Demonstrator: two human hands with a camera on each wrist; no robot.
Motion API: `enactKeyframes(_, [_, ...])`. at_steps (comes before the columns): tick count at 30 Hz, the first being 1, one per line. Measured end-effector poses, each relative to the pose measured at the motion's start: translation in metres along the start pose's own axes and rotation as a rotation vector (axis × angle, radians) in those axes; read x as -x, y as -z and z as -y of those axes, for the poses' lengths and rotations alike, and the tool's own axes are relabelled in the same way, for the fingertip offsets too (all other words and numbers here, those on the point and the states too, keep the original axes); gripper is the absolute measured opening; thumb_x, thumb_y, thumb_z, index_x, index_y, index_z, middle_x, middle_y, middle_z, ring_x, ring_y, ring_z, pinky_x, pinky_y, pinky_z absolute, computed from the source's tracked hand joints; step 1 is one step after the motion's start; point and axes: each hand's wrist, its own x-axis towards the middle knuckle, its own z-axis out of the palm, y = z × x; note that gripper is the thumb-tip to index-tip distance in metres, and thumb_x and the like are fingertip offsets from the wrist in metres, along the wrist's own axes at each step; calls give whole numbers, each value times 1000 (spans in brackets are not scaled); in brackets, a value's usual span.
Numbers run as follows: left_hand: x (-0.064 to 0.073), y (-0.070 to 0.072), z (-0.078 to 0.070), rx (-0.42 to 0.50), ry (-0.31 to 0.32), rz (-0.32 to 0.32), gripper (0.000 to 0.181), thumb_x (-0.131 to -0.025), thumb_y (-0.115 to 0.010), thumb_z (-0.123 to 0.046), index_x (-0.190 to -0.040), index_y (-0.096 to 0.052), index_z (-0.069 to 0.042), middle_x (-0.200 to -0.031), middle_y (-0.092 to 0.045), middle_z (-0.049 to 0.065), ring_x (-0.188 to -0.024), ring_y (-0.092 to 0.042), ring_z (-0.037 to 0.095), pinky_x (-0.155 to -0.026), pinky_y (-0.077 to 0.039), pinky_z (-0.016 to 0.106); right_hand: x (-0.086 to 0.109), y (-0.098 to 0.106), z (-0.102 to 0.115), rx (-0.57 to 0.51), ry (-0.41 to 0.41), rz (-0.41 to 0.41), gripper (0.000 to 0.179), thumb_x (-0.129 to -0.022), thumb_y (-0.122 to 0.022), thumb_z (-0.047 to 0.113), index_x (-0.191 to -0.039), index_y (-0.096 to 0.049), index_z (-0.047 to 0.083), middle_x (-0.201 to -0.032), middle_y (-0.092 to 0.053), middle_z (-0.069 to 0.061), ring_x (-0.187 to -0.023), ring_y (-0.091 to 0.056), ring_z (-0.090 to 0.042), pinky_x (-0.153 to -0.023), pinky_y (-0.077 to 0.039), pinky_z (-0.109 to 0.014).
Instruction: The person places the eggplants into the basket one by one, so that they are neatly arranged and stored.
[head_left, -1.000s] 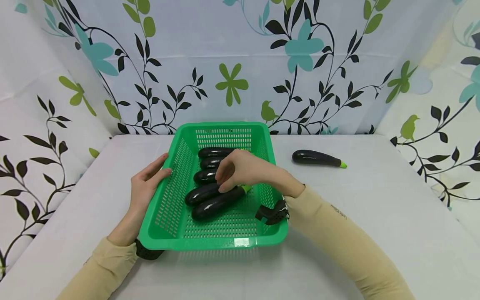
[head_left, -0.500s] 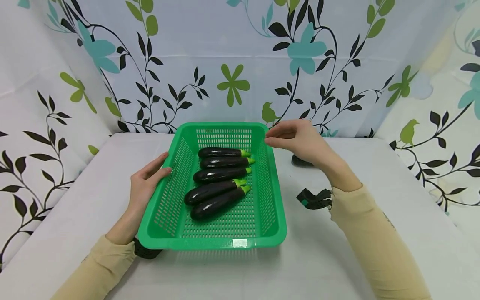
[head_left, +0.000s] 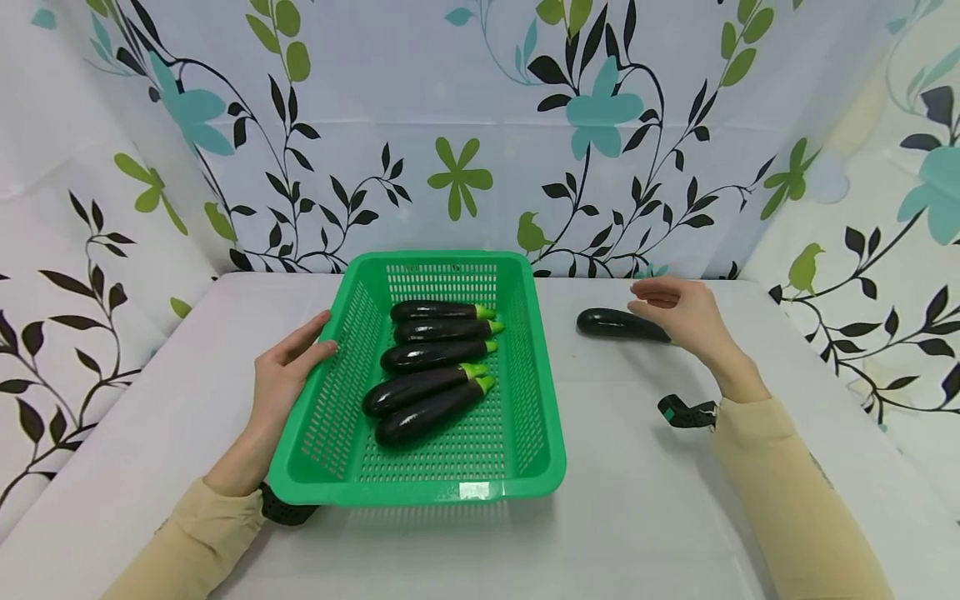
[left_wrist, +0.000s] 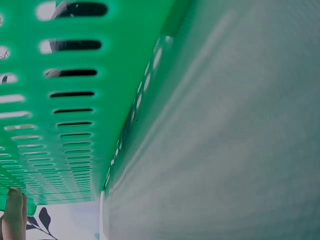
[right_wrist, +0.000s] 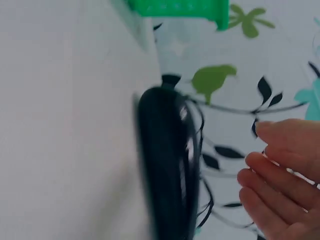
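A green perforated plastic basket [head_left: 517, 433] holds several dark eggplants [head_left: 435, 358] with green stem ends, lying side by side. At its left side, my left hand [head_left: 273, 392] holds the rim, the thumb reaching over the edge. In the left wrist view, fingers [left_wrist: 14, 215] show at the lower left against the basket's slotted wall [left_wrist: 115, 60]. To the right, my right hand [head_left: 686, 321] hovers above a single eggplant [head_left: 618, 324] and covers its stem end in the head view. The right wrist view shows that eggplant [right_wrist: 170, 160] apart from the hand, whose fingers are loosely bent around nothing.
A white-covered table [head_left: 600, 517] carries the basket and the single eggplant. Behind and at both sides hangs a patterned curtain [head_left: 480, 100] with leaves and birds. Each wrist wears a black camera mount [head_left: 686, 412].
My right hand has left the eggplants in the basket and moved right, over the rim, to above the single eggplant. The left hand stays on the basket.
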Motion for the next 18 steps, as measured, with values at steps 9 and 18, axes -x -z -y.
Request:
enactKeyframes(9, [0, 2, 2, -16, -15, 9, 51, -94, -71, -27, -142, -58, -17, -138, -60, -14, -137, -48, 8, -86, -47, 7, 1, -7, -38, 39, 13, 68, 51, -91, -75, 30, -131, -63, 3, -138, -60, -18, -132, -51, -43, -109, -42, -53])
enactKeyframes(18, [0, 1, 4, 37, -30, 2, 51, -93, -72, -24, -142, -59, -15, -134, -63, -15, -122, -56, -3, -85, -48, 8, -4, -15, -47, 115, 48, 71, 50, -86, -80, 26, -128, -65, 2, -134, -62, -20, -128, -54, -45, -108, -41, -55])
